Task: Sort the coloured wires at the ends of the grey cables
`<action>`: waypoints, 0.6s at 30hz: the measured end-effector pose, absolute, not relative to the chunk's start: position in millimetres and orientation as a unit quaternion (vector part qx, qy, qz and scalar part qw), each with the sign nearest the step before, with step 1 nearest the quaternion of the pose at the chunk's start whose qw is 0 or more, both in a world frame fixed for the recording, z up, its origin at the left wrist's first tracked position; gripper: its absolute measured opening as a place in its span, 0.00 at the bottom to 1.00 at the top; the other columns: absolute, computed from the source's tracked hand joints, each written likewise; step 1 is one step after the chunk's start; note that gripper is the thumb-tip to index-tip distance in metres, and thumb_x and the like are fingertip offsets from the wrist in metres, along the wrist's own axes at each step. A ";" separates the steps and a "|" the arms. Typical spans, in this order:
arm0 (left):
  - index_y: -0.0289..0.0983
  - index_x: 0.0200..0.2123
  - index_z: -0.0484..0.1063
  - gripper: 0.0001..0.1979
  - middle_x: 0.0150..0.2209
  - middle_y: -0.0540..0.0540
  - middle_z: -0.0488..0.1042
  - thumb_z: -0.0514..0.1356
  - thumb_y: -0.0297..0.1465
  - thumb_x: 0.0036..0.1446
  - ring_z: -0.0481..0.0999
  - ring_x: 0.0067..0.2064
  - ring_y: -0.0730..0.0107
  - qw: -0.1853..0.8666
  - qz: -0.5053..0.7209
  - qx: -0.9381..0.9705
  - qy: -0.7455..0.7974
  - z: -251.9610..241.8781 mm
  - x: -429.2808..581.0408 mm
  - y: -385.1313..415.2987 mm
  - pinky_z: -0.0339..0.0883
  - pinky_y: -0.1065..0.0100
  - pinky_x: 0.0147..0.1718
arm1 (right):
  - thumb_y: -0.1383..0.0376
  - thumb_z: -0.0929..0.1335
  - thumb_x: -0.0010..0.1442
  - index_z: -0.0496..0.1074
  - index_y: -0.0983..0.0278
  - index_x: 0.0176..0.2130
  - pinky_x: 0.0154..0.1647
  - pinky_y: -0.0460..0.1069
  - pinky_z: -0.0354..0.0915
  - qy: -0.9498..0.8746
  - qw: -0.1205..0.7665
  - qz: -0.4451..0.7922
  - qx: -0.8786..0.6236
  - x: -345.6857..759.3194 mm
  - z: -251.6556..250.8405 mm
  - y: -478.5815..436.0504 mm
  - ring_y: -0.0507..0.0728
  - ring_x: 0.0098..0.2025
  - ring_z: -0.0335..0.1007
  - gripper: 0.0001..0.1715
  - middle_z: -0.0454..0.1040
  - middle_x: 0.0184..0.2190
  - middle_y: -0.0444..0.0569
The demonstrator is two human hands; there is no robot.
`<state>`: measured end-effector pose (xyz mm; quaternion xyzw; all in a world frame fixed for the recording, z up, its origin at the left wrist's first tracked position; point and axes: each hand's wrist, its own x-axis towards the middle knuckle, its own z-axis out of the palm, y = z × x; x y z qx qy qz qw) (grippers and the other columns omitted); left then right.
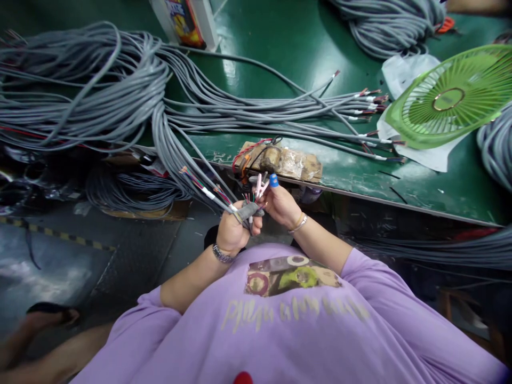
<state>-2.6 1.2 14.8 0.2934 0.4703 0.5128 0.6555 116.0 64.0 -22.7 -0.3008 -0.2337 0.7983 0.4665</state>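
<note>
My left hand (233,230) is closed around the end of a grey cable (222,201), with fingers curled under it. A dark grey sleeve-like piece (248,212) lies across those fingers, and thin coloured wires (248,198) fan out above it. My right hand (283,207), with a blue cover (273,180) on its thumb, is closed close beside the wires. A pale pink clip-like piece (261,186) shows at its thumb and fingers. Fingers hide where the wires and the clip-like piece meet. More cable ends with bare coloured wires (194,178) hang just left of my left hand.
A big pile of grey cables (100,90) covers the left of the green table (256,32). Near its front edge sits a taped brown block (294,162) with red and black leads. A green fan (448,98) stands at right; another cable coil (390,24) lies behind it.
</note>
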 end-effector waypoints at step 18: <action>0.35 0.24 0.71 0.15 0.16 0.50 0.71 0.66 0.41 0.45 0.66 0.14 0.76 0.645 0.507 0.294 0.491 3.9 -1.6 0.2 0.58 0.75 0.12 | 0.36 0.65 0.55 0.70 0.63 0.31 0.25 0.44 0.63 -0.126 0.445 0.818 -0.340 105.7 -7.7 65.3 0.49 0.24 0.64 0.33 0.72 0.25 0.44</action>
